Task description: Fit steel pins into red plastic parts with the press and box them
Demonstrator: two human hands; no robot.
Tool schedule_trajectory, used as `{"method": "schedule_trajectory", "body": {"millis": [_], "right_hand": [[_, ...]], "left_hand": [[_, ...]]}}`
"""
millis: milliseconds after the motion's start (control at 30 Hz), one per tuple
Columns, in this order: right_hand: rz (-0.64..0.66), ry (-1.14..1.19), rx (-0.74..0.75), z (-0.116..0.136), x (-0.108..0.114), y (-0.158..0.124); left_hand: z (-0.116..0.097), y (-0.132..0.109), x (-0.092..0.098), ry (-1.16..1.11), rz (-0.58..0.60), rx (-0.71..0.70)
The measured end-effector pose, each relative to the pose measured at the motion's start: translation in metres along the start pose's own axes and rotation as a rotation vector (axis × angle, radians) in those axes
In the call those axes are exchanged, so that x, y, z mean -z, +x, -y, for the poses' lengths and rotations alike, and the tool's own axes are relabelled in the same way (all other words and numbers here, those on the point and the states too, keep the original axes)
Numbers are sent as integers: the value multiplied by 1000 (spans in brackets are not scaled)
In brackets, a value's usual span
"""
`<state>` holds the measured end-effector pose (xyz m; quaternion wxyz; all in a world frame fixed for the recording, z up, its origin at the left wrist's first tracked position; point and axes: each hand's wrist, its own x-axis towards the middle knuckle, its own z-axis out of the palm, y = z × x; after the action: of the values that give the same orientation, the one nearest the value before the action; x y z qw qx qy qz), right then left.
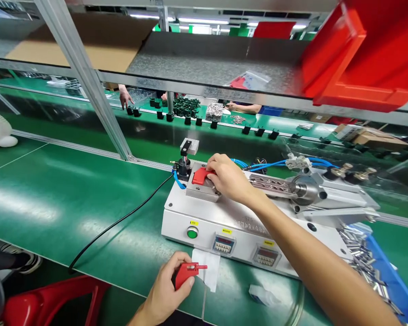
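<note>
My left hand (pixel 168 285) is closed around a small red plastic part (pixel 187 273) near the front edge of the green bench. My right hand (pixel 226 176) reaches over a white press machine (pixel 207 217), its fingers closed on a second red plastic part (pixel 200 175) that sits on the machine's metal fixture block (pixel 201 190). A black pneumatic cylinder with a grey head (pixel 185 159) stands just left of the fixture. The machine's front carries a green button (pixel 192 232) and two small digital counters (pixel 223 244).
A blue tray of several metal pins (pixel 377 267) lies at the right. Blue air hoses (pixel 275 165) and a black cable (pixel 122 219) run from the machine. Red bins (pixel 363 54) sit on the upper shelf. Other people's hands (pixel 125 97) work across the conveyor. A red stool (pixel 48 301) stands below.
</note>
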<state>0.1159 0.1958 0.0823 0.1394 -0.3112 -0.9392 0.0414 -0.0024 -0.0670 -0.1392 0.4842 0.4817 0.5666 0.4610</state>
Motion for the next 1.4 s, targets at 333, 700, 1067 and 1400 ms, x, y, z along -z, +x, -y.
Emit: {"method": "schedule_trajectory", "body": {"millis": [333, 700, 1067, 1400], "right_hand": [[161, -172, -44, 5, 21, 11], [-265, 108, 47, 12, 61, 16], [-82, 32, 37, -9, 35, -110], [-173, -36, -33, 4, 25, -156]], "left_hand": [[-12, 0, -5, 40, -59, 3], [-20, -1, -1, 11, -46, -21], [-45, 0, 2, 267, -298, -491], [-200, 123, 45, 953, -421, -847]]}}
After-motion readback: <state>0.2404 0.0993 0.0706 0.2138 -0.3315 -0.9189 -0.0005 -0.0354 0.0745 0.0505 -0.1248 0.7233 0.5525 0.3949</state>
